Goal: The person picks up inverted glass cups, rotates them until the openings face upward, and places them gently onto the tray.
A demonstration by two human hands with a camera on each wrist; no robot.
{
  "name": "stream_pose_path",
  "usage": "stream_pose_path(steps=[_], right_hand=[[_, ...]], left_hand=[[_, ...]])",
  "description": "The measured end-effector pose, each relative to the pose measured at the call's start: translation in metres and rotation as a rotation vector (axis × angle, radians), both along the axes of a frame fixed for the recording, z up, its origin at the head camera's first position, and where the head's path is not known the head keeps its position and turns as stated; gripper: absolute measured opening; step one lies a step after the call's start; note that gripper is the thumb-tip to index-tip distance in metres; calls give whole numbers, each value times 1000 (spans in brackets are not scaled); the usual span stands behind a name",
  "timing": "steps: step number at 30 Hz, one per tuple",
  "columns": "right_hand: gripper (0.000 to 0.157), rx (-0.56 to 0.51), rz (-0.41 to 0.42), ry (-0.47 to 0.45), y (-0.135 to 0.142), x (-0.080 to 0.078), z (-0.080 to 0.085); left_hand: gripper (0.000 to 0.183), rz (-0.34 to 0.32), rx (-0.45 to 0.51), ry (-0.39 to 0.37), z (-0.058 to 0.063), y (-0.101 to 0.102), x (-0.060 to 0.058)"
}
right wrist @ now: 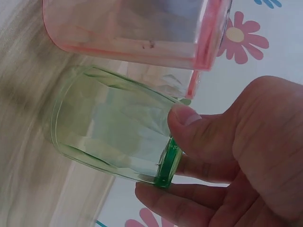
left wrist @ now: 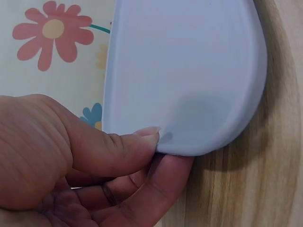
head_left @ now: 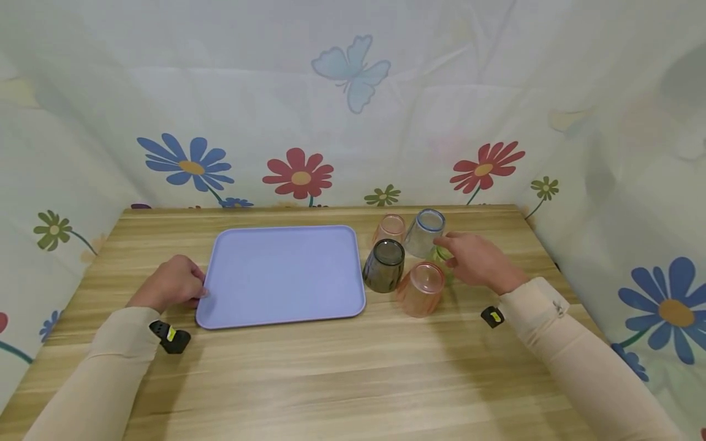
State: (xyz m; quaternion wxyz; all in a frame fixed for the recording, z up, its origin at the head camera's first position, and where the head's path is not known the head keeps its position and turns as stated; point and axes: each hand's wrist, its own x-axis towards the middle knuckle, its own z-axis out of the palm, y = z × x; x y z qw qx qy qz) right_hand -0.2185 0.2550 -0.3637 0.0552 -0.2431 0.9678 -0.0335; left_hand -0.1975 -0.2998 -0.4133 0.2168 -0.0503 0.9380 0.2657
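Observation:
My left hand [head_left: 175, 283] pinches the left edge of a pale lilac tray [head_left: 284, 275], thumb on top of the rim and fingers beneath it in the left wrist view. On the right, my right hand [head_left: 477, 260] grips a clear green glass [right wrist: 113, 125] near its thick base, which is turned upward. In the head view that hand mostly hides the green glass. Close beside it stand upside-down glasses: a blue-rimmed one [head_left: 425, 233], a dark grey one [head_left: 384, 266], a front pink one [head_left: 421, 288] and a back pink one [head_left: 391, 228].
The wood-grain table [head_left: 331, 380] carries the tray and glasses. A white curtain [head_left: 248, 92] with printed flowers and a butterfly hangs behind the table and along its sides. Both wrists wear small black devices with yellow marks.

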Motion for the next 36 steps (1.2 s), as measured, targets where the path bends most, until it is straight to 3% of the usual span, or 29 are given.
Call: stream_pose_path(steps=[28,36], right_hand=[[46,22,52,-3,7,1,21],[49,31,37,-18,7,2,28]], left_hand=[[33,-41,-28,-13,7,4,-2],[29,-38,-27,-14,4,3,-2]])
